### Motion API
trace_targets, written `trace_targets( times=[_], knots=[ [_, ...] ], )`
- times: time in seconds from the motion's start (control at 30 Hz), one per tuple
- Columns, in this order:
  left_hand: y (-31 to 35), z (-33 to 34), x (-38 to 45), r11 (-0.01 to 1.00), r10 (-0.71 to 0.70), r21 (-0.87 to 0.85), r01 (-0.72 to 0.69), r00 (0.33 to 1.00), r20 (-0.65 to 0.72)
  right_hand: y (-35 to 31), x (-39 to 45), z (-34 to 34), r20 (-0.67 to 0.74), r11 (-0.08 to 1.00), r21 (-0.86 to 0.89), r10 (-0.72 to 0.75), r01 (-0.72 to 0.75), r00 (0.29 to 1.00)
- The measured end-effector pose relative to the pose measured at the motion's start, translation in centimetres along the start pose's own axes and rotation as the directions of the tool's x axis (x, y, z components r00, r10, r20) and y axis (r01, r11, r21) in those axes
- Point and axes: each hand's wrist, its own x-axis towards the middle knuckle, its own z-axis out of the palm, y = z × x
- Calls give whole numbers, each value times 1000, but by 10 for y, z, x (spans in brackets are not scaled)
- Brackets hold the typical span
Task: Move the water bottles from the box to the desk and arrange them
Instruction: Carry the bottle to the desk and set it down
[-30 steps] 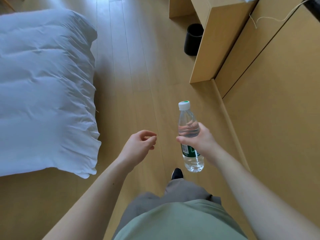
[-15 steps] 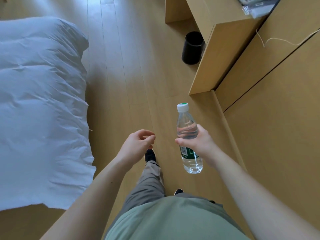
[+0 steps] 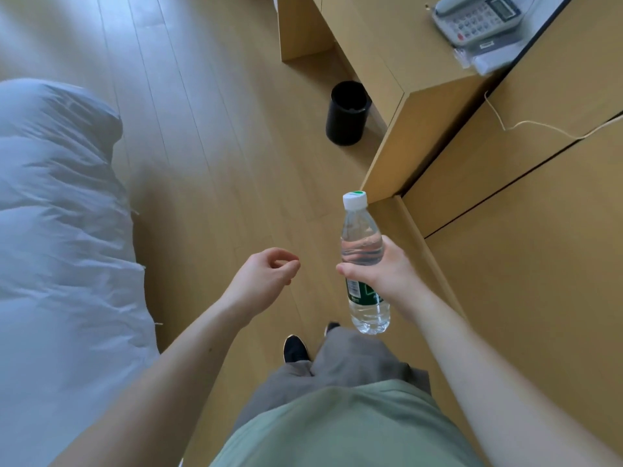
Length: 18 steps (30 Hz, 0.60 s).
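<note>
One water bottle (image 3: 365, 264) (upright), right hand (image 3: 387, 267) gripping; left hand (image 3: 266, 274) empty

A clear plastic water bottle (image 3: 363, 261) stands nearly upright in mid-air, a little right of the frame's centre. It has a white cap with a green spot on top, a green label low on its body, and water up to its shoulder. The right hand (image 3: 387, 271) grips its middle.
</note>
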Motion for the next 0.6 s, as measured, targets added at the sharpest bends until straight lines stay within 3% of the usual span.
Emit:
trace_targets(
  times=[0.23, 0.6],
  knots=[
    [44, -32, 67, 1000, 2, -15, -1, 1000, 16, -45, 68, -3, -63, 998, 54, 19, -16, 998],
    [144, -59, 203, 1000, -14, 24, 14, 1000, 23, -124, 215, -48, -27, 996, 84, 31, -29, 999]
  ],
)
